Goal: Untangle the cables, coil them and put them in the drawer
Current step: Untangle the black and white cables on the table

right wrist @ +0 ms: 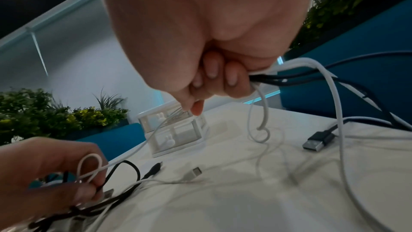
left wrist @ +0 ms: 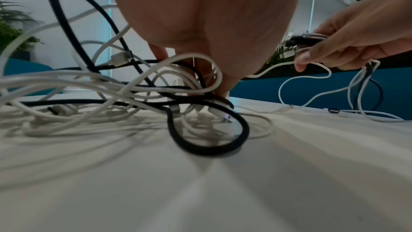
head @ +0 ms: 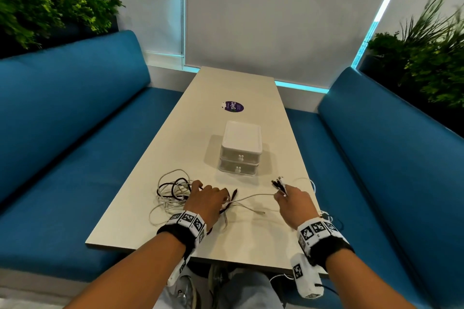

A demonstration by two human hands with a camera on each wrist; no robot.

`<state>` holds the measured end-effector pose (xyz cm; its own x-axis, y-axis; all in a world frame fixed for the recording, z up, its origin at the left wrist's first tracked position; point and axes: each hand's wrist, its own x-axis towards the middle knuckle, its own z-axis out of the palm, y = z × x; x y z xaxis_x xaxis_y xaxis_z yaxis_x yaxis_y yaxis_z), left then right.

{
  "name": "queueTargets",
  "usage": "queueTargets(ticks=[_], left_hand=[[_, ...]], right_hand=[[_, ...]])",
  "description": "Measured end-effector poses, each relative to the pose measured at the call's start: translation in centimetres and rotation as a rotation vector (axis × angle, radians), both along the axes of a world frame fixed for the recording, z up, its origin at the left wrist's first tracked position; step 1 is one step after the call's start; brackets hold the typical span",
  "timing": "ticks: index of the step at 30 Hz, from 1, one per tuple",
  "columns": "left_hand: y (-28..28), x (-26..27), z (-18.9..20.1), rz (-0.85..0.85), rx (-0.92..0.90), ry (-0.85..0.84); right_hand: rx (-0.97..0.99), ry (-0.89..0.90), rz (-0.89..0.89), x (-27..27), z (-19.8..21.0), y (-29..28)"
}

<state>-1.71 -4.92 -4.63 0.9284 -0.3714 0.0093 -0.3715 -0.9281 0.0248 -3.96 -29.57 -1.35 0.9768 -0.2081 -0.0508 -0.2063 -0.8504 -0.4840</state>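
Left hand (head: 204,198) lowest centre-left of the head view, fingers curled down into the tangle of cables (head: 173,192); grip pinching a looped white strand with a dark one, seen clearly in the right wrist view. Right hand (head: 292,199) lower centre-right, grip closed round a bunch of cable ends (head: 279,184), plugs sticking out past the fingers toward the upper left.

Cables: mixed thin white and thicker dark, braided-looking leads. Main heap lies on the bench (head: 238,88) left of the left hand, loops overlapping, several arching up off the surface. One white strand (head: 253,195) runs between the two hands. A loose white plug end (head: 262,213) lies on the bench between them; a black USB plug (right wrist: 317,141) rests at right in the right wrist view. More strands trail off the bench's right edge.

Drawer unit (head: 241,150) centre frame, beyond the hands: small, white, translucent, two stacked drawers, both shut, each with a small rabbit-shaped knob.

Purple round sticker (head: 234,107) farther up the bench. Blue seating (head: 75,108) both sides, plants (head: 50,2) in the upper corners.
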Motion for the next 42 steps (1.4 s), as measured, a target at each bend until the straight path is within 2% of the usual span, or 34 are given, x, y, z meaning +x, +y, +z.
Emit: queueTargets(ticks=[4,14,18,24,28,32,36,42], left_hand=[[-1.0,-0.4,0.4,-0.017,-0.002,-0.065],[-1.9,-1.2,1.2,-0.068,-0.022,-0.077],[-1.6,-1.4,1.1,-0.092,-0.04,-0.06],[-1.5,-1.3,0.5,-0.098,-0.044,-0.066],[-1.5,-0.9,-0.3,-0.093,-0.073,-0.05],[-0.4,-0.3,-1.3,-0.09,-0.049,-0.055],[-0.2,-0.1,-1.1,-0.131,-0.061,-0.095],[-1.8,-0.6,-0.2,-0.138,0.034,-0.092]], right_hand=[[-0.024,-0.014,0.042,0.1,-0.4,1.2],[0.062,-0.193,0.329,-1.1,-0.8,5.5],[0.018,-0.112,0.368,-0.7,-1.4,6.0],[-0.024,-0.059,0.358,-0.4,-1.7,6.0],[-0.136,0.019,0.358,-0.7,-1.6,5.2],[-0.251,0.05,0.263,-0.7,-1.0,2.6],[-0.275,0.088,0.16,-1.0,-0.4,0.2],[-0.295,0.034,0.152,-1.5,-0.7,1.9]])
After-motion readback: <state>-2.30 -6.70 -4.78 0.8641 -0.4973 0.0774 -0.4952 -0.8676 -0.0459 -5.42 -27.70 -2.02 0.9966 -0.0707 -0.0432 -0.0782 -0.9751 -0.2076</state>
